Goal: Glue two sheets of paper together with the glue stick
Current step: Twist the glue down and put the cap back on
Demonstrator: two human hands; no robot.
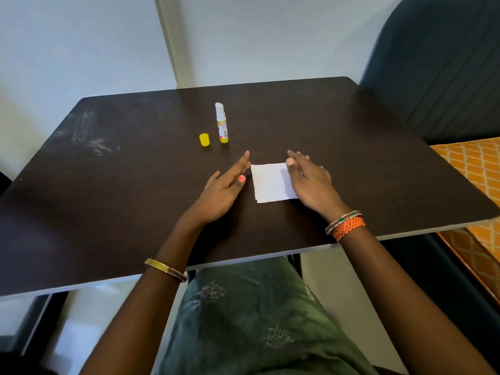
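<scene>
While right hand (311, 177) lies flat on paper (270, 182), left hand (224, 185) grip open, empty.

Both forearms are bare, with no sleeves in view. The left wrist carries a single gold-coloured bangle (165, 269) with a darker patterned stretch, while the right wrist wears thin bangles (343, 218) with green and red markings beside a thick band of twisted orange thread (349, 228). A nail on the left hand (220, 190) is painted pink-orange, and the lap is covered by dark green cloth (259, 318) with small pale flower sprigs.
</scene>
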